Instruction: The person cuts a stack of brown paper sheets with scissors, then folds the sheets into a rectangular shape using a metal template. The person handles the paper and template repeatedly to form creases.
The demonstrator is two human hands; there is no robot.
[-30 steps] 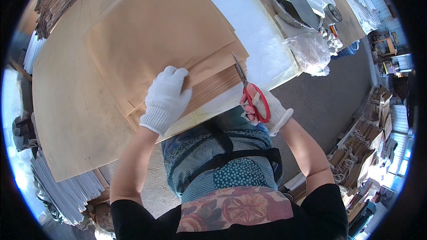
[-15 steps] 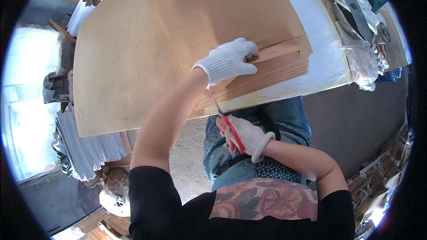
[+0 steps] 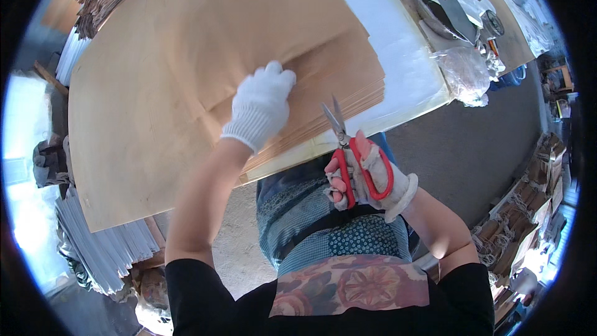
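My left hand (image 3: pixel 260 107), in a white knit glove, is closed at the near edge of the top sheet of brown paper (image 3: pixel 261 18). Creases run through the sheet around its curled fingers. Beneath lies a stack of brown paper (image 3: pixel 345 74) with layered edges at the table's near side. Red-handled scissors (image 3: pixel 362 174) are in my right hand (image 3: pixel 382 177), which wears a worn, greyish glove with bare fingertips. Their metal blades stand apart, pointing up toward the stack's near edge without visibly touching it. What the left fingertips pinch is partly hidden.
The stack rests on a wooden table (image 3: pixel 118 130), beside a white sheet (image 3: pixel 398 37). Clear plastic (image 3: pixel 463 74) and metal items crowd the right. Bundles of grey-white sheets (image 3: pixel 102 236) stand on the left, and tied brown bundles (image 3: pixel 516 224) at lower right.
My left hand has curled and drawn the top sheet's near edge back, leftward. The scissors have turned blades-up and opened, with my right hand raised slightly. The whole view has shifted.
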